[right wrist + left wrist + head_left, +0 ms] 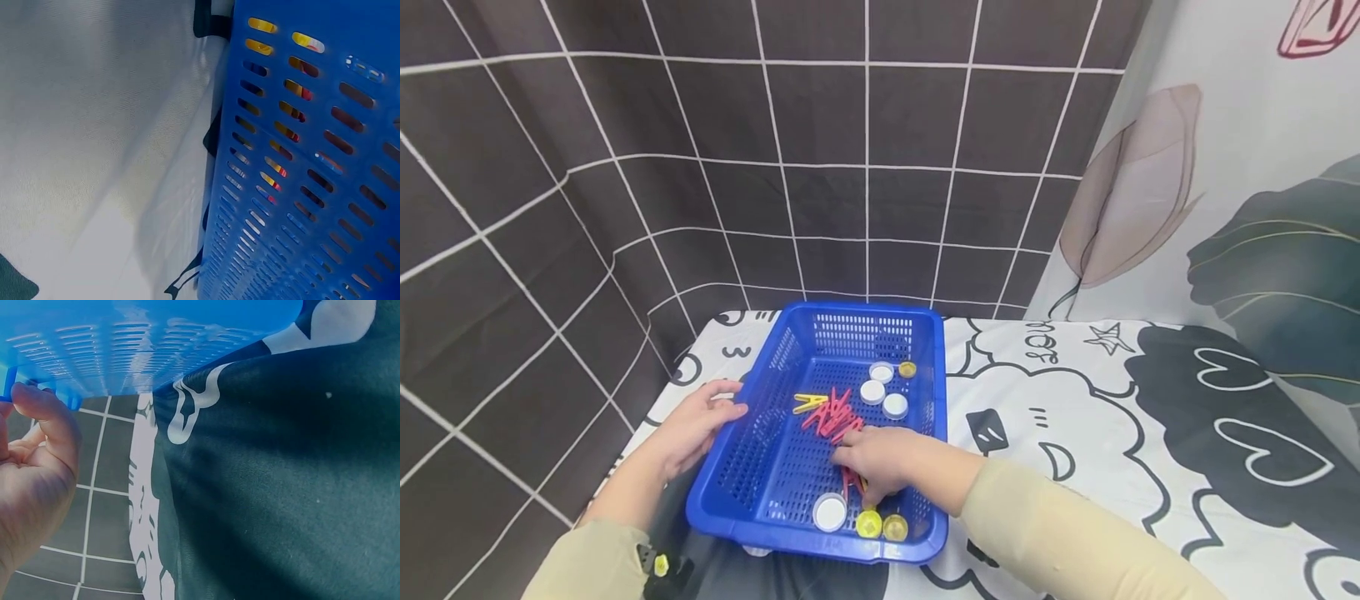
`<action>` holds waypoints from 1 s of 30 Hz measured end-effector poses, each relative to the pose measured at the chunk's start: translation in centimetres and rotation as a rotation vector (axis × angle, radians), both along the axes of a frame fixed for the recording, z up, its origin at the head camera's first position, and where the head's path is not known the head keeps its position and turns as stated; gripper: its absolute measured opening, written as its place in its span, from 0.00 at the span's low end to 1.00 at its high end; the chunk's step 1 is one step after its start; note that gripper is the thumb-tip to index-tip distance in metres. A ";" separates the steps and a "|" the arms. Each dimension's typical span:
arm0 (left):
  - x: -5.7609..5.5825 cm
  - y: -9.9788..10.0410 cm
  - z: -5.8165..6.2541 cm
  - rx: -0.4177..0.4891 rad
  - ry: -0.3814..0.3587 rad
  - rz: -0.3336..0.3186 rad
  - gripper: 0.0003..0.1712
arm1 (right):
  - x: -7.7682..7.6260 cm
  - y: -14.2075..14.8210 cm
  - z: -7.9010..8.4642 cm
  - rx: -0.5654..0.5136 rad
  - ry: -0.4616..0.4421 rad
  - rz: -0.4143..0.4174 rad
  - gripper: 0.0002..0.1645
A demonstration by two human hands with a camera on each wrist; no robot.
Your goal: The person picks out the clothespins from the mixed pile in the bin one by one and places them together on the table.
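Observation:
A blue plastic basket (745, 527) with slotted walls stands on the patterned cloth. My left hand (696, 425) is at its left rim with loosely bent fingers, and in the left wrist view the hand (37, 444) has a fingertip right at the rim. Inside the basket, my right hand (880, 460) reaches down with curled fingers around red and yellow clothespins (850, 482), partly hidden by the hand. Beyond the fingertips lies a pile of red clothespins (833, 415), with a yellow clothespin (808, 403) beside it. Through the slots of the basket (300, 187), red and yellow pieces show.
White caps (872, 392) and a yellow cap (907, 369) lie toward the basket's far right. Near its front wall are a larger white cap (830, 512) and two yellow caps (869, 523). A dark gridded curtain (820, 200) hangs behind; patterned cloth (1075, 392) extends to the right.

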State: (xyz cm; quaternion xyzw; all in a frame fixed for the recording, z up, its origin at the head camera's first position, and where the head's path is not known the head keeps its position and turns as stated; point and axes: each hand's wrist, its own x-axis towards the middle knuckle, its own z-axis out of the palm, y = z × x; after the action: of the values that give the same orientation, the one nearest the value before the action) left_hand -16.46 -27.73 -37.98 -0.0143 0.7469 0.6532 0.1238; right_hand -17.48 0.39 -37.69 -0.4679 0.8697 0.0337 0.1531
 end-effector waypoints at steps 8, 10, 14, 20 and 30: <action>0.2 -0.1 -0.5 0.014 0.006 0.013 0.30 | 0.1 -0.1 -0.3 0.009 0.040 0.013 0.38; 0.1 0.0 -0.5 0.025 0.010 0.009 0.30 | 0.0 -0.1 -0.3 0.013 0.046 0.006 0.39; 0.0 0.0 -0.5 0.029 0.015 0.009 0.30 | -0.1 0.0 -0.2 0.017 0.043 -0.009 0.40; 0.1 0.0 -0.7 0.040 0.019 0.010 0.30 | 0.0 -0.1 -0.2 0.023 0.054 0.003 0.39; 0.0 0.0 -0.7 0.045 0.036 0.005 0.29 | -0.4 -0.1 -0.4 0.006 0.040 0.011 0.38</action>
State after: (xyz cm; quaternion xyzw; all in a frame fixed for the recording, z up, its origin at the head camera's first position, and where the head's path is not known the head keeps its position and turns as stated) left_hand -16.43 -27.68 -38.66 -0.0018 0.7341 0.6703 0.1089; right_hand -17.86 0.26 -38.12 -0.4714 0.8700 0.0466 0.1370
